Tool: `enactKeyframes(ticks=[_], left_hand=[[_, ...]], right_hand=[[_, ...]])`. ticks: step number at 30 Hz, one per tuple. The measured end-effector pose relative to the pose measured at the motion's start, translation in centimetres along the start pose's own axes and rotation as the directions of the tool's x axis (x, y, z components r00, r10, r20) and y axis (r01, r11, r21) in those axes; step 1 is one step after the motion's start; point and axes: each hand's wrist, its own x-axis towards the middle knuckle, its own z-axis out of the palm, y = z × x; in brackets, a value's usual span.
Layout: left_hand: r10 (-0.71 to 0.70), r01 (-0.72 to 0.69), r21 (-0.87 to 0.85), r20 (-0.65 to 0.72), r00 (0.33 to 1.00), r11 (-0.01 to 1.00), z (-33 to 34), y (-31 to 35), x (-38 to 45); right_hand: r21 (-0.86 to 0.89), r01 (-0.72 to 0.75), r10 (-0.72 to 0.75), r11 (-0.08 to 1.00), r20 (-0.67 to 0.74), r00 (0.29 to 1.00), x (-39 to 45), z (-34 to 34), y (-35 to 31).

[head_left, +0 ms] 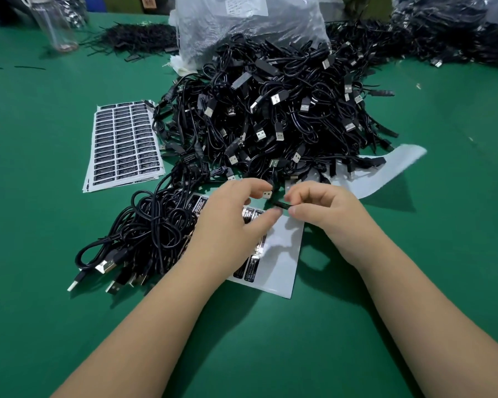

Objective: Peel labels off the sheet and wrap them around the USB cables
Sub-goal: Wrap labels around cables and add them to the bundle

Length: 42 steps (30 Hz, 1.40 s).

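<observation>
My right hand (pixel 325 209) pinches a black label (pixel 282 206) wrapped on a thin black USB cable, thumb and forefinger curled around it. My left hand (pixel 236 214) is beside it, its thumb tip touching the label's left end and its forefinger curled over the cable near a silver USB plug (pixel 267 194). Both hands hover over a partly used label sheet (pixel 282 254) with a few black labels left on it. A large heap of black USB cables (pixel 276 110) lies just beyond.
A stack of full label sheets (pixel 124 142) lies at the left. A smaller bundle of cables (pixel 144 234) sits left of my hands. An empty white backing sheet (pixel 391 170) curls at the right. A clear bottle (pixel 55 24) and plastic bag (pixel 242 21) stand behind.
</observation>
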Motion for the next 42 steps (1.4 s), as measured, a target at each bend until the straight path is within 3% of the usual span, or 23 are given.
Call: enactKeyframes(ticks=[3, 8, 19, 24, 26, 29, 31, 33, 39, 42], left_hand=[[-0.059, 0.049, -0.154, -0.063, 0.996, 0.987, 0.0, 0.2, -0.1], [-0.133, 0.123, -0.269, -0.022, 0.991, 0.955, 0.1, 0.2, 0.0], [-0.129, 0.146, -0.287, 0.078, 0.989, 0.947, 0.2, 0.6, -0.3], [-0.001, 0.001, 0.005, 0.092, 0.996, 1.0, 0.2, 0.2, -0.4], [0.058, -0.076, 0.164, 0.113, 0.992, 0.984, -0.2, 0.1, -0.4], [0.056, -0.124, 0.338, 0.204, 0.977, 0.933, -0.3, 0.1, -0.7], [0.055, -0.158, 0.411, 0.252, 0.966, 0.898, 0.0, 0.1, -0.9], [0.058, -0.175, 0.441, 0.267, 0.962, 0.881, 0.1, 0.2, -0.9], [0.045, -0.173, 0.421, 0.297, 0.954, 0.89, 0.0, -0.1, -0.9], [0.022, -0.112, 0.39, 0.229, 0.973, 0.914, 0.6, 0.0, -0.6]], right_hand=[[0.036, 0.016, -0.016, 0.999, 0.008, 1.0, -0.1, 0.1, 0.0], [0.085, -0.012, 0.016, 0.996, -0.038, 0.999, 0.1, 0.0, 0.6], [0.075, 0.051, -0.048, 0.996, -0.042, 0.998, 0.2, -0.3, 0.7], [0.117, 0.028, -0.014, 0.993, -0.115, 0.993, 0.6, -1.3, 1.3], [0.177, 0.11, -0.074, 0.978, -0.201, 0.977, 0.6, -1.8, 1.2], [0.203, 0.343, -0.223, 0.917, -0.453, 0.863, 0.4, -2.8, 0.9], [0.119, 0.401, -0.263, 0.908, -0.583, 0.769, 0.3, -3.0, 0.9], [0.04, 0.364, -0.258, 0.931, -0.633, 0.73, 0.3, -2.8, 1.1], [-0.168, 0.092, -0.18, 0.981, -0.642, 0.745, 1.6, -2.2, 2.6], [-0.166, -0.002, -0.108, 0.986, -0.652, 0.751, 1.9, -2.4, 3.1]])
